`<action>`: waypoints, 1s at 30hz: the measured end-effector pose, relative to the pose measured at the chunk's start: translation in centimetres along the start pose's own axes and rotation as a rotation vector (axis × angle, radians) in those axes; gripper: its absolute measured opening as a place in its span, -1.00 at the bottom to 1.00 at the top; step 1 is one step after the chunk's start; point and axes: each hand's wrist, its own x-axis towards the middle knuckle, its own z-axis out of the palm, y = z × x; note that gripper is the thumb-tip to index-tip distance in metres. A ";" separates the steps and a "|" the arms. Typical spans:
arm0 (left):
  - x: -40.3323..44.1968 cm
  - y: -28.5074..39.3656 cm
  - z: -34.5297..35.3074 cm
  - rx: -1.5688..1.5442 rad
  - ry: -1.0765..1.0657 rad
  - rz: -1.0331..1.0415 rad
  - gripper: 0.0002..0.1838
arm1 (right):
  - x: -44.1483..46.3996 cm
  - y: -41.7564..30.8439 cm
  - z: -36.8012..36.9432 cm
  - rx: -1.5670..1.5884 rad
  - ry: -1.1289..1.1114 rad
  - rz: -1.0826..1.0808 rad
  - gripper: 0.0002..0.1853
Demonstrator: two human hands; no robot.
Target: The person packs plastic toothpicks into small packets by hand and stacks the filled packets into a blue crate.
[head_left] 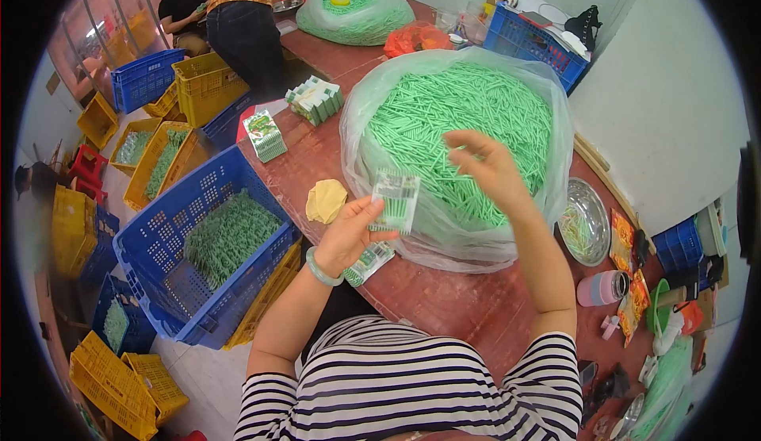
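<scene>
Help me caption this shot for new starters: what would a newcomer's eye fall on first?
Probably the big bag of green sticks on the red table, with the right hand over it. At its near left edge, the left hand holds a clear packet. Further left stands a blue crate.

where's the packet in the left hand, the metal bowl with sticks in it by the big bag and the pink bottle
Held packet (399, 203): head view, front face
Metal bowl (598, 216): head view, bare inner wall
Pink bottle (596, 289): head view, side
</scene>
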 end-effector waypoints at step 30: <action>-0.2 0.3 0.7 0.164 0.104 0.102 -0.71 | 2.3 1.3 -2.0 -0.250 0.063 -0.064 -0.75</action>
